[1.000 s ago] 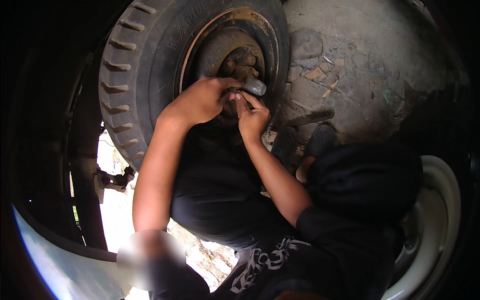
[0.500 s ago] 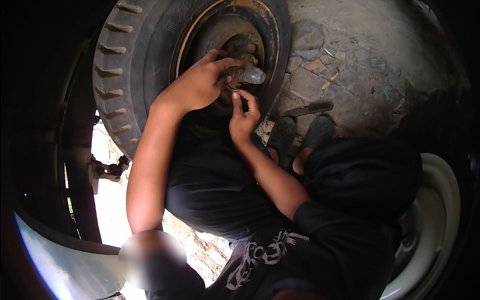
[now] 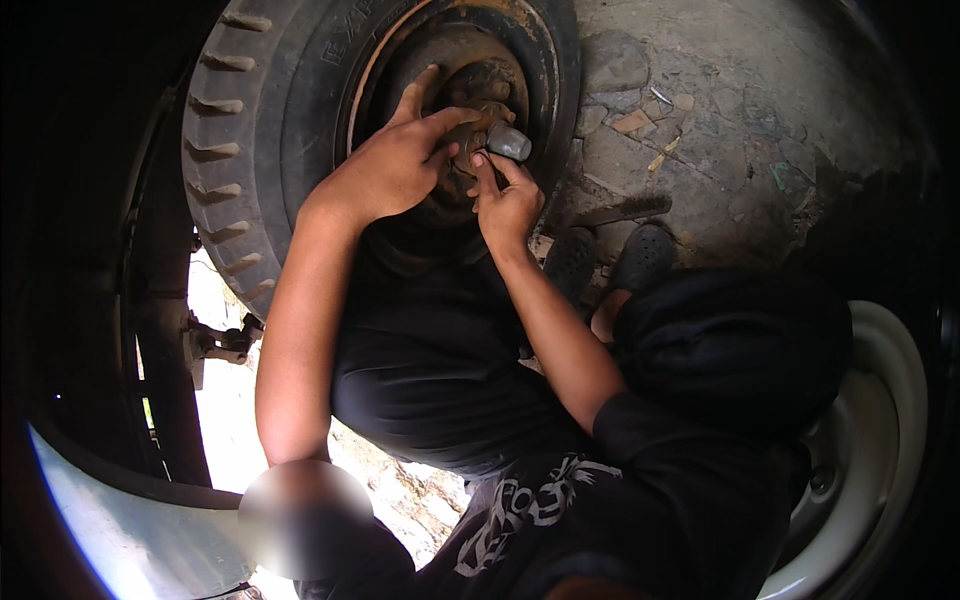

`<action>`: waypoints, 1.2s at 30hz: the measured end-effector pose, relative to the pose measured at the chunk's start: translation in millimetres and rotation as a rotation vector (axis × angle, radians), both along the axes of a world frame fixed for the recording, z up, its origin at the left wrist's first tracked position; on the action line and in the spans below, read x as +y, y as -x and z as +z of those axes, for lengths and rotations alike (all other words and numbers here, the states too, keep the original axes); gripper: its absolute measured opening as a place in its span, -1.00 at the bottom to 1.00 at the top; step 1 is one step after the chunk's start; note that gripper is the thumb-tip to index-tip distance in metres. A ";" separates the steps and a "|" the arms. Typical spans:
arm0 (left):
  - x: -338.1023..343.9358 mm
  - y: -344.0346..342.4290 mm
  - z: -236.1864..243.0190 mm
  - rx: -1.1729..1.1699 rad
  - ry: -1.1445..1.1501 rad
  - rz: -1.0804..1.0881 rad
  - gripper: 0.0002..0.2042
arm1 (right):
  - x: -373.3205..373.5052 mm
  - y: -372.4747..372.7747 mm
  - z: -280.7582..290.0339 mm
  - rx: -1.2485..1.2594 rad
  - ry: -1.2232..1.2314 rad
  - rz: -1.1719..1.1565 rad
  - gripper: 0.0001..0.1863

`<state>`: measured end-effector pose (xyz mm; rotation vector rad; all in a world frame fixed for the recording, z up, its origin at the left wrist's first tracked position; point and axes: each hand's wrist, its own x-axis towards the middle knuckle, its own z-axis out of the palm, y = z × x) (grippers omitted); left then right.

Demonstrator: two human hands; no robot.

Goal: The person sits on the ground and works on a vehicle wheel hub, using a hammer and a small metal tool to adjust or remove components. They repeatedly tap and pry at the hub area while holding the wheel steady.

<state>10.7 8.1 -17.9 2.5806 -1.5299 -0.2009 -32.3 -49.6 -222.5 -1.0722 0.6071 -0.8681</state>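
A large black tyre on a rusty wheel rim stands in front of me. From its brown, worn hub a grey, rounded cylindrical cap sticks out to the right. My left hand lies over the hub with its fingers spread, the index finger reaching toward the base of the cap. Just below the cap, my right hand has thumb and forefinger pinched together at the hub's edge. Whatever sits between those fingertips is too small to make out.
Broken stone and chips lie on the rough concrete floor to the right. A dark flat bar rests in front of my clog-shod feet. At lower right is a pale round wheel rim; dark vehicle parts stand at left.
My right hand has moved up and right, closer to the base of the cap. The left hand stays on the hub, its index finger and another finger now spread wider apart.
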 end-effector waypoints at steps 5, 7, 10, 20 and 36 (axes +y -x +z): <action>-2.1 1.3 1.1 0.030 0.006 0.002 -0.55 | -0.5 2.2 -3.1 -0.043 0.342 -0.224 -0.87; -2.7 -0.1 0.9 0.025 0.007 -0.018 -0.55 | 1.4 -5.6 -5.2 -0.091 0.296 -0.253 -0.87; -0.2 -0.7 0.7 0.043 -0.005 -0.029 -0.55 | 6.5 -9.9 -3.3 -0.081 0.326 -0.306 -0.87; 3.0 1.2 0.9 0.025 0.004 -0.035 -0.56 | 8.7 -9.0 -7.6 -0.140 0.309 -0.357 -0.87; -0.5 -3.0 1.1 0.087 -0.069 0.025 -0.55 | -0.4 -16.2 -0.2 -0.074 0.457 -0.414 -0.88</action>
